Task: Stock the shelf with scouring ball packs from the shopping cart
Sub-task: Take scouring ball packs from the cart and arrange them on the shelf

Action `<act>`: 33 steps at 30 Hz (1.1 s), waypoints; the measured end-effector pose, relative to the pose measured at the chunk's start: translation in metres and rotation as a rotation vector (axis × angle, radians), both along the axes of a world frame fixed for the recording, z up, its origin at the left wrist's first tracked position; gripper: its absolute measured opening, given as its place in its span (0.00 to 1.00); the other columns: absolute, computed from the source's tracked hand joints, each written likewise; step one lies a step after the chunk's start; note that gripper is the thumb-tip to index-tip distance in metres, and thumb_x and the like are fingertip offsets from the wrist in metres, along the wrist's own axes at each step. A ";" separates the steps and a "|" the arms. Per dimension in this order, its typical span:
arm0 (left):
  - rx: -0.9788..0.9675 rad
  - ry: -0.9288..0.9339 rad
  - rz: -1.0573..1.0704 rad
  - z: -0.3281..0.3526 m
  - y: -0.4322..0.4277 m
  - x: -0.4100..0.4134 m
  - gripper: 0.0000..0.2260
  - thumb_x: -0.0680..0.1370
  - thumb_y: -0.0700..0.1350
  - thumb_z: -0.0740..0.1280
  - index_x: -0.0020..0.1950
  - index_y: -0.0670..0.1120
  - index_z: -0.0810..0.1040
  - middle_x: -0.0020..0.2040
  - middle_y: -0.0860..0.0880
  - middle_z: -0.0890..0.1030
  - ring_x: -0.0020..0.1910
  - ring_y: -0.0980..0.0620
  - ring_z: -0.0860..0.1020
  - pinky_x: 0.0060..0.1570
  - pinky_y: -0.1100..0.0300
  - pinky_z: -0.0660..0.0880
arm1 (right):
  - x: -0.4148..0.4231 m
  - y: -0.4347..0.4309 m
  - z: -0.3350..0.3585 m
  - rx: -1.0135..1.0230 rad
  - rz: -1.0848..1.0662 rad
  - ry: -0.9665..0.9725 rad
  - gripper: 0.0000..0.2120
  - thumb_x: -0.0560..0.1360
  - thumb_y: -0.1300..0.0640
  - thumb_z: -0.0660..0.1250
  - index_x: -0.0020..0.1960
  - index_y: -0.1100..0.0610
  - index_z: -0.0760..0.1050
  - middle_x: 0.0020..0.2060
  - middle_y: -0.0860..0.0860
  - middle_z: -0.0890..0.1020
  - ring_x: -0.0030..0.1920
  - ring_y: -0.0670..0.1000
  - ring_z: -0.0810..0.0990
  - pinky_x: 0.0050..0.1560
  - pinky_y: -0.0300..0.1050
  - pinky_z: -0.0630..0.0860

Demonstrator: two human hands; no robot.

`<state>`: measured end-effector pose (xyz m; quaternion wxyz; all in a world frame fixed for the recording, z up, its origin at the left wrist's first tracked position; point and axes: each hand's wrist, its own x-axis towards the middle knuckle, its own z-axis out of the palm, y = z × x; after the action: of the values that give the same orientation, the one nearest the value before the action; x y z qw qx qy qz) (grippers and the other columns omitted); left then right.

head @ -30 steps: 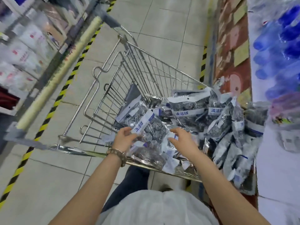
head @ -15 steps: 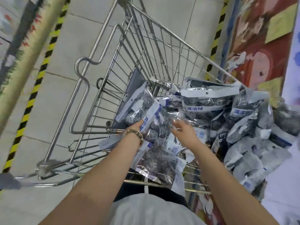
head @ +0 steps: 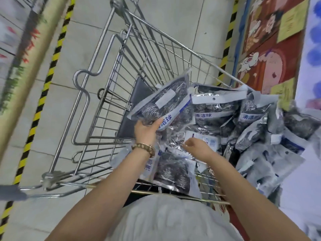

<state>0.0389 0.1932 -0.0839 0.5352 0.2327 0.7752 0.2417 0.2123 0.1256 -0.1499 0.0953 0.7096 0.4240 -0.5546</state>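
Left hand: the left hand [head: 145, 131] is closed around the lower edge of one scouring ball pack [head: 161, 103], with the thumb laid over its blue-and-white header. A beaded bracelet [head: 144, 147] is worn at the wrist.
Right hand: the right hand [head: 196, 147] is held at 4 o'clock of the left, with fingers loosely curled over a pack lying label side up. Whether an edge is pinched cannot be told.
Held pack: it is raised above the heap and tilted, reaching toward 1 o'clock from the left hand.
Pile of packs: the pile of packs [head: 251, 129] is heaped from beneath the hands out to 3 o'clock, and several packs are draped past the right rim.
Shopping cart: bare wire of the shopping cart [head: 97, 108] is seen at 10 o'clock of the hands.
Surroundings: hazard tape [head: 43, 84] is laid on the tiled floor at 9 o'clock, and blurred shelving [head: 12, 40] is seen beyond it.
Progress: only the pick-up of one pack is judged to be under way. No pack is seen being placed, and the shelf's fill cannot be judged. A large heap is left to be moved, so most of the work appears to remain.
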 end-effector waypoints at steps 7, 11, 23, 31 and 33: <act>0.376 -0.038 0.135 0.046 0.017 -0.028 0.08 0.69 0.39 0.74 0.39 0.49 0.76 0.33 0.57 0.80 0.32 0.62 0.79 0.33 0.66 0.74 | -0.018 0.007 -0.015 -0.074 0.192 0.042 0.24 0.78 0.51 0.64 0.69 0.60 0.68 0.65 0.58 0.74 0.63 0.57 0.73 0.55 0.43 0.68; 0.382 -0.056 0.247 0.054 0.009 -0.044 0.10 0.70 0.40 0.73 0.36 0.48 0.73 0.29 0.56 0.79 0.26 0.63 0.77 0.26 0.68 0.72 | -0.041 0.011 -0.026 -0.143 0.261 0.102 0.30 0.76 0.44 0.65 0.70 0.64 0.67 0.66 0.60 0.73 0.63 0.59 0.73 0.57 0.46 0.70; 0.337 0.063 0.421 0.050 -0.014 -0.077 0.12 0.70 0.44 0.74 0.34 0.50 0.71 0.35 0.51 0.80 0.33 0.54 0.78 0.33 0.61 0.75 | -0.060 -0.010 -0.052 -0.359 0.206 0.244 0.49 0.57 0.23 0.65 0.67 0.54 0.71 0.67 0.56 0.72 0.64 0.59 0.72 0.68 0.60 0.65; 0.370 0.102 0.438 0.049 -0.013 -0.087 0.11 0.70 0.45 0.74 0.36 0.48 0.71 0.36 0.50 0.79 0.33 0.53 0.78 0.33 0.59 0.75 | -0.060 -0.007 -0.044 -0.381 0.220 0.258 0.35 0.69 0.37 0.69 0.66 0.59 0.70 0.67 0.57 0.72 0.67 0.59 0.70 0.70 0.56 0.63; 0.376 0.114 0.427 0.048 -0.014 -0.089 0.11 0.70 0.45 0.74 0.36 0.48 0.71 0.37 0.49 0.80 0.35 0.52 0.78 0.35 0.57 0.76 | -0.058 -0.006 -0.044 -0.340 0.279 0.179 0.36 0.64 0.30 0.68 0.57 0.59 0.76 0.63 0.58 0.76 0.63 0.59 0.74 0.67 0.56 0.67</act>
<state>-0.0497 0.1795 -0.0361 0.3754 0.1725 0.7770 0.4750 0.1543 0.1194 -0.1937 0.2513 0.5660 0.4252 -0.6601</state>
